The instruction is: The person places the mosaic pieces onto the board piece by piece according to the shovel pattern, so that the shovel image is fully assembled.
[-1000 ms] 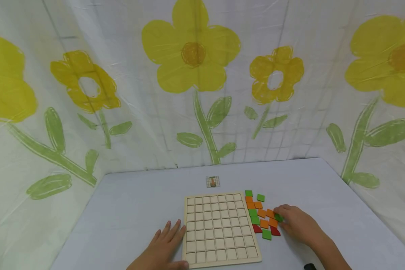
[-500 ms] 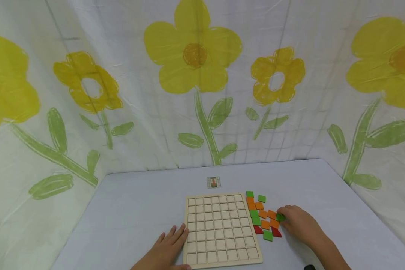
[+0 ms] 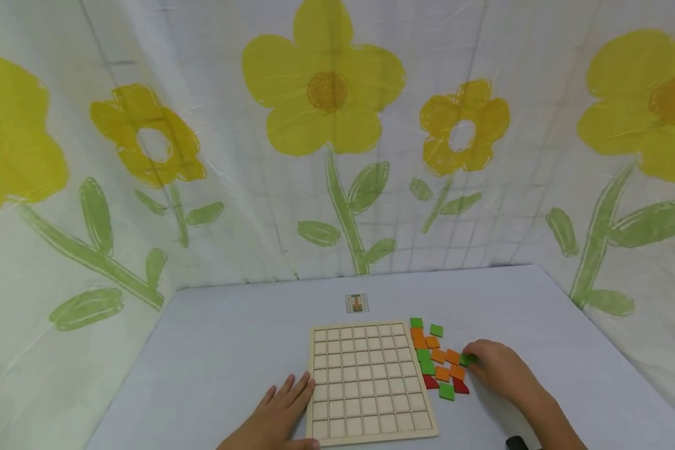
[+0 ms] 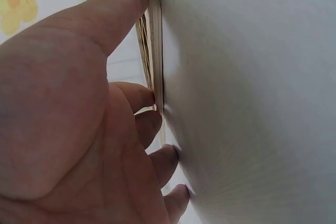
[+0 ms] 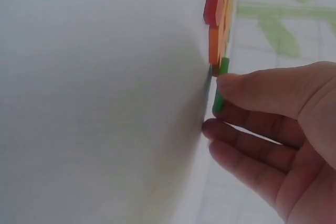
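A wooden grid board (image 3: pixel 371 375) with bare square cells lies on the table. My left hand (image 3: pixel 275 409) rests at its left edge, fingers extended; in the left wrist view the thumb and fingertips (image 4: pixel 152 124) meet the board's side and the table. To the right of the board, my right hand (image 3: pixel 503 369) pinches a green tile (image 5: pixel 221 85) between thumb and fingers, seen edge-on in the right wrist view. This tile is beside a loose cluster of flat orange tiles (image 3: pixel 442 373), green square tiles (image 3: pixel 446 392) and red curved-edged tiles (image 3: pixel 460 386).
A small picture card (image 3: pixel 357 303) with a grid pattern lies behind the board. A dark object (image 3: pixel 516 443) shows by the right wrist at the bottom. Past the white table (image 3: pixel 230 350) hangs a curtain (image 3: pixel 247 250) with yellow flowers.
The green tile in my right fingers has gone from tilted to lying flatter by the orange tiles. My left fingers have drawn closer together along the board's edge.
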The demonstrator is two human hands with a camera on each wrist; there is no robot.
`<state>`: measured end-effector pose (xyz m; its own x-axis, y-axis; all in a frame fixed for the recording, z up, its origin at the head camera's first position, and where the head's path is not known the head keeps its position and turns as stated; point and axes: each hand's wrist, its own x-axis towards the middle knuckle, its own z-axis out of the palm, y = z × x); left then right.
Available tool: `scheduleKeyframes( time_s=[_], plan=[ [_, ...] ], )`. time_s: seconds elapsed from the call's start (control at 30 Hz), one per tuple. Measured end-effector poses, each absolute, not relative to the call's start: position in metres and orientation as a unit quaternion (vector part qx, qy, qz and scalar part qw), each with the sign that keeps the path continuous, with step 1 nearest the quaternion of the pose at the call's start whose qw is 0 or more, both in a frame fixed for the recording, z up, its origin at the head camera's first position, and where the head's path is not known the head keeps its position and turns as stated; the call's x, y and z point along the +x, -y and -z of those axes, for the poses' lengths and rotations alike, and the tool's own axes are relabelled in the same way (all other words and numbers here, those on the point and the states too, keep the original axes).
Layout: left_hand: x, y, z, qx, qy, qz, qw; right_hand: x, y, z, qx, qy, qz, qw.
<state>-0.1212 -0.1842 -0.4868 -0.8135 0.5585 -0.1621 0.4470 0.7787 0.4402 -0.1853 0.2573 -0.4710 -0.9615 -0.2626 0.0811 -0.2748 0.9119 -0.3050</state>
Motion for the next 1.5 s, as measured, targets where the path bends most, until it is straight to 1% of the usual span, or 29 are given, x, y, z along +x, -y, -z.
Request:
scheduleKeyframes(
  time_s=[0.2,0.47,1.03,1.5],
  plan=[
    [-0.121,0.183,0.488,0.267,-0.933,-0.189,0.148,-0.191,-0.252,0.468,0.139,0.977,-0.163,0.006],
    [-0.122,0.185,0.49,0.269,-0.932,-0.196,0.141,-0.203,-0.238,0.463,0.139,0.975,-0.175,-0.01],
    [-0.122,0.185,0.489,0.272,-0.934,-0.18,0.143,-0.22,-0.208,0.465,0.191,0.962,-0.195,0.01],
    [-0.123,0.185,0.49,0.266,-0.934,-0.187,0.147,-0.225,-0.196,0.463,0.191,0.967,-0.165,0.021]
  ],
)
